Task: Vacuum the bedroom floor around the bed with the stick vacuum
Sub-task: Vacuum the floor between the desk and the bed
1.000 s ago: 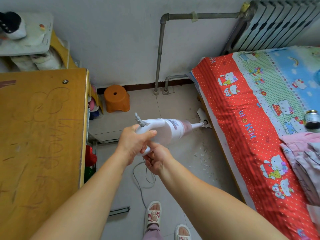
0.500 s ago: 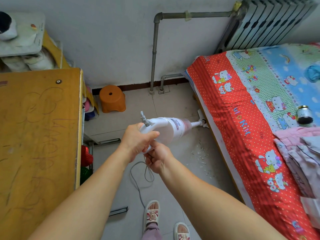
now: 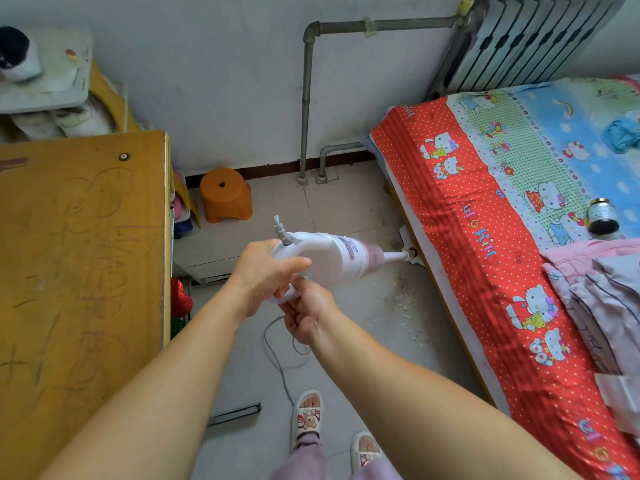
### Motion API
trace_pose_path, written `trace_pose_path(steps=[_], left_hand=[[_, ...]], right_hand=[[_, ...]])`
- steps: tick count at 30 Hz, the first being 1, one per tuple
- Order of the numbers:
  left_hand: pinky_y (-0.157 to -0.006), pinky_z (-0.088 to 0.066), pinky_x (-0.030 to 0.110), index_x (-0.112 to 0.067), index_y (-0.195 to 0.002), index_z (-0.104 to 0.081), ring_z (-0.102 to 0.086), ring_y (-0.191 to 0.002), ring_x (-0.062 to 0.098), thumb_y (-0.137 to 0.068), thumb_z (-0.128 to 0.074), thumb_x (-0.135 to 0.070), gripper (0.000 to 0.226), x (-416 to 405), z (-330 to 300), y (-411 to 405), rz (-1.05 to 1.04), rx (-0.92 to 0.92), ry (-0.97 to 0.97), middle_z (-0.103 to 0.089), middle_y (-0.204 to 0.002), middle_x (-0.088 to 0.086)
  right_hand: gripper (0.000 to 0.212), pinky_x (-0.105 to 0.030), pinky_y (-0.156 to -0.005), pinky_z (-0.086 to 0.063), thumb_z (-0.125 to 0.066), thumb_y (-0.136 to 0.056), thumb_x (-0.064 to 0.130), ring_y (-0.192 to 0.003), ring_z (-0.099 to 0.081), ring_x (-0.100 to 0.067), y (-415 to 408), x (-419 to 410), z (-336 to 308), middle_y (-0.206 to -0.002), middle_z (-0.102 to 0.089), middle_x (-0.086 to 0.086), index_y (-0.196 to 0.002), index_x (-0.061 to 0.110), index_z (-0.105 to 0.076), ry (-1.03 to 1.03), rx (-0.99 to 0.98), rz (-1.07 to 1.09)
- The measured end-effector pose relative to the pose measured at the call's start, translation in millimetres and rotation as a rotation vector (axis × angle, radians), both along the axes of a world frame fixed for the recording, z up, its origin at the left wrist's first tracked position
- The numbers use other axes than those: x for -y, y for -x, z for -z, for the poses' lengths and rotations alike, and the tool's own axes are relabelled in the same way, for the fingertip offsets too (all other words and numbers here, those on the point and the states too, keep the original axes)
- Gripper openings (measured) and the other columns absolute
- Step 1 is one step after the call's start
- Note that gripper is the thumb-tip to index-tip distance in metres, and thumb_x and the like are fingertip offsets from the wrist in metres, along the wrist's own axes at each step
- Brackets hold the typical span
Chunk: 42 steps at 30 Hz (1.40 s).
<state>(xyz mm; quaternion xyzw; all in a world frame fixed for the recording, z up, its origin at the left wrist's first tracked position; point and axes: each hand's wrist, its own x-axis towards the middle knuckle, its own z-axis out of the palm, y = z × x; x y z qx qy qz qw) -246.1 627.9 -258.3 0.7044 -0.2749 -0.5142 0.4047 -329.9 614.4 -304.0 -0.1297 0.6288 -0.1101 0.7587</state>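
Both hands grasp the vacuum [image 3: 337, 256] at its handle: the left hand [image 3: 265, 275] wraps the upper loop of the handle, thumb across the top, and the right hand [image 3: 306, 311] grips the lower end of the handle just beneath it. The two hands touch. The white vacuum body is held above the floor [image 3: 346, 209] between the desk [image 3: 79, 254] and the bed [image 3: 491, 237], tilted down toward the bed. Its tube runs from the pink dust cup to the floor head [image 3: 408, 249], which lies at the bed's lower edge, partly under the red sheet. A grey cord [image 3: 277, 344] hangs in loops below the hands and trails across the floor. White debris [image 3: 405, 306] is scattered on the tiles near the bed's side, just short of the floor head. An orange stool [image 3: 227, 195] stands against the wall beside the desk. A dark jar [image 3: 602, 216] stands on the bed. Two feet in slippers [image 3: 306, 415] stand on the floor below the arms.
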Motion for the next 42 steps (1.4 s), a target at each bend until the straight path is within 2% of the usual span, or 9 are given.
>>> trace_pose_path(steps=[7,10,13,19,25,32,35,39,42], left_hand=[[-0.045,-0.031,0.022,0.007,-0.097,-0.061,-0.035,-0.035,0.013,-0.079,-0.068,-0.004,0.022,-8.8,-5.5,-2.8,0.022,-0.002,-0.008,-0.042,-0.04,-0.002],[-0.045,-0.03,0.022,0.0,-0.089,-0.06,-0.034,-0.032,0.012,-0.08,-0.066,-0.003,0.011,-11.3,-2.8,3.5,-0.016,-0.03,-0.019,-0.039,-0.036,-0.003],[-0.046,-0.03,0.023,-0.008,-0.077,-0.057,-0.033,-0.03,0.011,-0.081,-0.065,-0.002,0.01,-17.1,2.4,16.2,-0.05,-0.06,-0.037,-0.038,-0.033,-0.004],[-0.042,-0.03,0.018,-0.008,-0.076,-0.056,-0.033,-0.029,0.011,-0.081,-0.064,-0.002,0.011,-39.5,3.2,41.5,-0.066,-0.071,-0.039,-0.038,-0.033,-0.003],[-0.047,-0.03,0.024,-0.006,-0.078,-0.057,-0.033,-0.03,0.013,-0.081,-0.064,-0.002,0.008,-77.5,-11.8,57.6,-0.041,-0.035,-0.01,-0.037,-0.034,-0.001],[-0.046,-0.031,0.022,-0.005,-0.08,-0.059,-0.034,-0.031,0.012,-0.081,-0.064,-0.003,0.005,-126.9,-19.6,88.0,-0.021,-0.02,0.001,-0.037,-0.036,-0.001],[-0.042,-0.03,0.019,-0.006,-0.08,-0.059,-0.033,-0.031,0.012,-0.081,-0.063,-0.001,0.006,-143.9,-19.7,108.7,-0.03,-0.025,0.015,-0.037,-0.036,-0.001],[-0.036,-0.031,0.014,-0.002,-0.083,-0.057,-0.033,-0.031,0.013,-0.079,-0.063,0.001,0.008,-163.7,-18.9,134.5,-0.042,-0.038,0.018,-0.037,-0.036,0.001],[-0.033,-0.032,0.014,-0.001,-0.083,-0.055,-0.032,-0.031,0.013,-0.079,-0.063,0.003,0.01,-177.8,-20.0,145.5,-0.038,-0.047,0.012,-0.036,-0.041,0.005]], right_hand=[[0.017,-0.017,-0.052,-0.029,-0.054,-0.092,0.036,-0.058,-0.049,-0.004,1.4,-12.0,-5.1,-0.064,-0.058,0.006,-0.079,0.024,-0.055,-0.007,0.013,-0.014],[0.009,-0.015,-0.049,-0.032,-0.056,-0.09,0.034,-0.058,-0.052,-0.004,6.5,-14.0,-4.2,-0.063,-0.059,0.007,-0.087,0.025,-0.057,0.008,-0.005,-0.036],[0.012,-0.012,-0.035,-0.031,-0.057,-0.088,0.03,-0.051,-0.048,-0.005,17.2,-20.6,1.8,-0.051,-0.056,0.008,-0.078,0.024,-0.055,0.046,-0.042,-0.028],[0.019,-0.009,-0.032,-0.028,-0.055,-0.089,0.026,-0.037,-0.044,-0.003,40.9,-44.0,1.2,-0.038,-0.05,0.01,-0.07,0.022,-0.053,0.067,-0.059,-0.009],[0.019,-0.017,-0.044,-0.028,-0.055,-0.088,0.032,-0.048,-0.044,-0.004,57.8,-83.0,-9.4,-0.047,-0.051,0.011,-0.071,0.024,-0.051,0.029,-0.019,-0.054],[0.009,-0.016,-0.045,-0.033,-0.057,-0.089,0.034,-0.062,-0.053,-0.003,88.7,-131.5,-13.1,-0.078,-0.06,0.008,-0.091,0.025,-0.058,0.032,0.013,-0.029],[0.006,-0.015,-0.047,-0.034,-0.056,-0.091,0.028,-0.062,-0.052,-0.003,108.5,-147.4,-19.4,-0.068,-0.058,0.008,-0.086,0.024,-0.056,0.047,0.032,-0.011],[0.02,-0.007,-0.032,-0.033,-0.056,-0.091,0.023,-0.05,-0.051,-0.003,131.7,-167.9,-16.8,-0.045,-0.055,0.009,-0.071,0.022,-0.053,0.093,0.013,0.032],[0.022,-0.006,-0.031,-0.031,-0.053,-0.092,0.022,-0.038,-0.05,-0.002,142.8,-182.4,-18.2,-0.039,-0.054,0.009,-0.07,0.022,-0.052,0.107,0.01,0.04]])
